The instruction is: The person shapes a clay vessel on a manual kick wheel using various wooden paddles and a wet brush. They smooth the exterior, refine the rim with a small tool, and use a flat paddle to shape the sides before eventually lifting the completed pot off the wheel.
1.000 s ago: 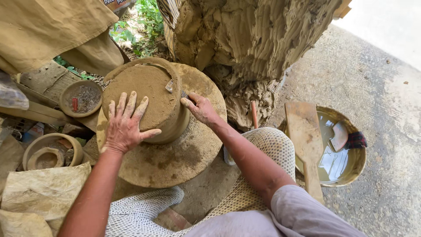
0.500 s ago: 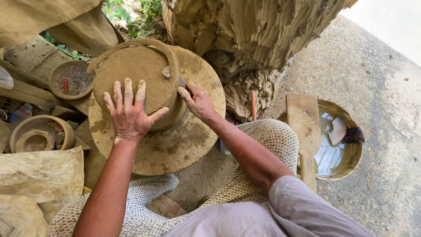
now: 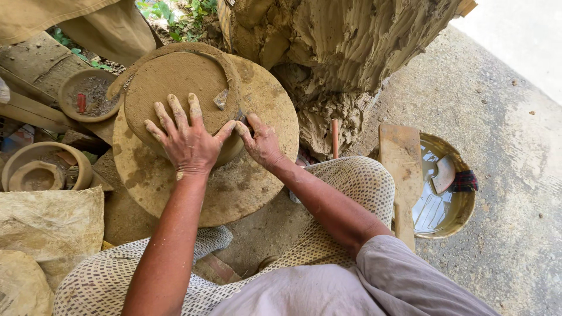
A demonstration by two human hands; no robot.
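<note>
Knees in mesh-patterned cloth are sitting nearest you, bracketing the round wheel [image 3: 234, 193]. Your left hand [image 3: 188, 140] is lying flat with fingers spread on top of the clay disc [image 3: 175, 82], fingertips pointing away from you. Your right hand [image 3: 261, 142] is pressing its curled fingers against the disc's right side wall, thumb nearly touching the left thumb. The disc is sitting on the far-left part of the wheel, its flat face turned up; being round, it is showing no long axis. A small chip [image 3: 220, 99] is resting near its right rim.

The wheel is leaving a wide bare margin toward you and to the right of the disc. On your right, a wooden plank [image 3: 400, 169] is lying across the rim of a water basin [image 3: 465, 205], well apart from the wheel. On your left, clay bowls [image 3: 35, 169] are crowding close. Beyond the wheel, a big clay mound [image 3: 345, 52] is standing just behind its far edge.
</note>
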